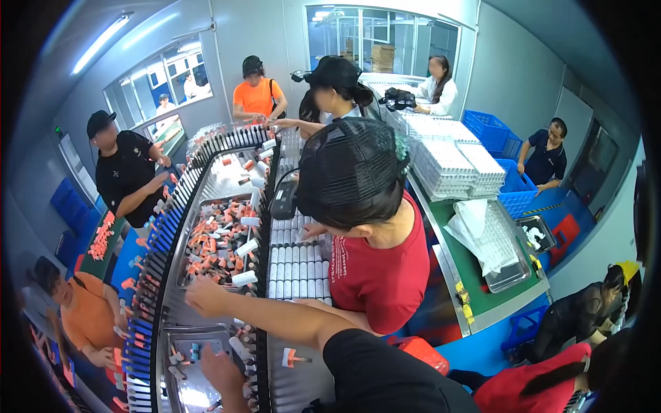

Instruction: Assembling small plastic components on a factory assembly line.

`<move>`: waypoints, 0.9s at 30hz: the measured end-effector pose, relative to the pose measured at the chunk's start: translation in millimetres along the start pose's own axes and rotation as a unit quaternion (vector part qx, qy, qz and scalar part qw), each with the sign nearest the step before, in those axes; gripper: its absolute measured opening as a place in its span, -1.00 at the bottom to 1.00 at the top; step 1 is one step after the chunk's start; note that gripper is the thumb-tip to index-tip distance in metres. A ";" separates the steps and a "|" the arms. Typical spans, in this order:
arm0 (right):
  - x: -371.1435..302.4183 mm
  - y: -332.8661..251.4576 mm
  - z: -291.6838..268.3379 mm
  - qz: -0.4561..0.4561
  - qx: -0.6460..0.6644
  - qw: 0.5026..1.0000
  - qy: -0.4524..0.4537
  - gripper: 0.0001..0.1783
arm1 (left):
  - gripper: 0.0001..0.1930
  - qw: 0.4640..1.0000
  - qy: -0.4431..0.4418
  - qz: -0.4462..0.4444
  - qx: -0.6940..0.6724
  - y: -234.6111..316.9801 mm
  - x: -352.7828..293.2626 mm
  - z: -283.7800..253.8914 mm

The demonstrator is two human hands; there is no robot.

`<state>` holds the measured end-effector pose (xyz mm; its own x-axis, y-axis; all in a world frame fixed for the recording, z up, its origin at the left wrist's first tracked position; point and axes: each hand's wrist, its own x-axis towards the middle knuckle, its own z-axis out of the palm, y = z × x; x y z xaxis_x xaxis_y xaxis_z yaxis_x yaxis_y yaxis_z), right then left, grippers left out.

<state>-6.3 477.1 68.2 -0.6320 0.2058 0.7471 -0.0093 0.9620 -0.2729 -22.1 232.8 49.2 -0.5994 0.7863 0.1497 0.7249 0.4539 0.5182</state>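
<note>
My right hand (208, 297) reaches in on a black-sleeved arm and hovers at the near edge of a metal tray (180, 275) heaped with small orange and white plastic pieces (213, 237). Its fingers are curled together; whatever they hold, if anything, is hidden. Lower down, my left hand (226, 375) is over a second metal tray (200, 332), its fingers apart and slightly blurred. Near its fingertips lie a small blue piece (195, 352) and a few grey pieces (177, 358). White cylinders (242, 279) lie along the right rim of the far tray.
A curved line of black holders (155, 275) borders the trays. To the right, a co-worker in red (379, 268) handles rows of white cylinders (296, 268). One orange-and-white piece (295, 358) lies on the metal surface near my arm. Stacked white trays (451, 162) stand on a green table (468, 275).
</note>
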 end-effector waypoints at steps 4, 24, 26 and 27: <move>12.4 -15.8 -8.1 0.034 0.020 0.999 0.004 -0.89 | -0.42 0.997 0.054 0.024 0.042 -37.7 0.8 12.3; -24.9 -68.0 -13.7 0.179 0.203 0.956 0.111 -0.88 | -0.36 0.991 -0.005 -0.002 0.134 -44.4 -27.8 32.6; -17.8 -80.8 -74.1 0.169 0.204 0.954 0.140 -0.80 | -0.36 0.992 0.011 -0.041 0.120 -30.4 -26.7 18.3; -11.6 -88.4 -109.6 0.202 0.228 0.938 0.164 -0.75 | -0.34 0.998 0.017 -0.029 0.059 -27.3 -22.6 13.3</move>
<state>86.8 409.4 150.1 -0.3845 0.6535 0.6520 -0.1982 0.6314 -0.7497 -23.9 208.2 20.5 -0.6514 0.7433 0.1524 0.7225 0.5463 0.4236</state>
